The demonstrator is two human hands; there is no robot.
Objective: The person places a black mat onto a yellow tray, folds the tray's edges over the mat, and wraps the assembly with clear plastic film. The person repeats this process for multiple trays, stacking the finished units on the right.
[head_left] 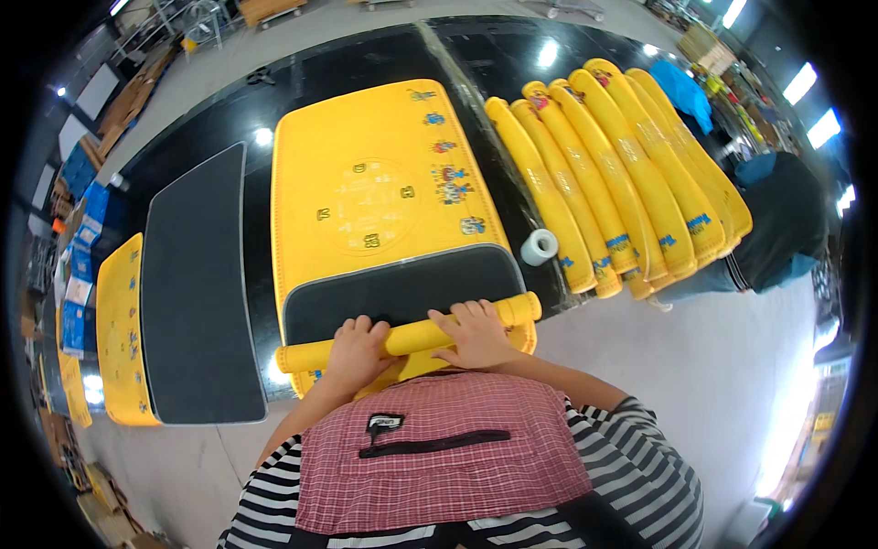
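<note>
A yellow roll (410,339), which looks like a mat rolled into a tube, lies crosswise at the near table edge. My left hand (359,352) grips it left of its middle, fingers curled over the top. To the right, my right hand (477,335) is closed over the roll, thumb on the near side. Just beyond the roll lies a dark grey, light-edged surface (393,285), seemingly a mat's underside. Past that, a flat yellow mat (343,137) printed with small colourful figures stretches toward the far side. My palms are hidden.
Several rolled yellow mats (608,165) lie side by side at the right, near a white tape roll (540,247). A dark grey mat (197,302) and another yellow mat (119,329) lie left on the black table (357,62). A person's dark sleeve (777,210) shows at right.
</note>
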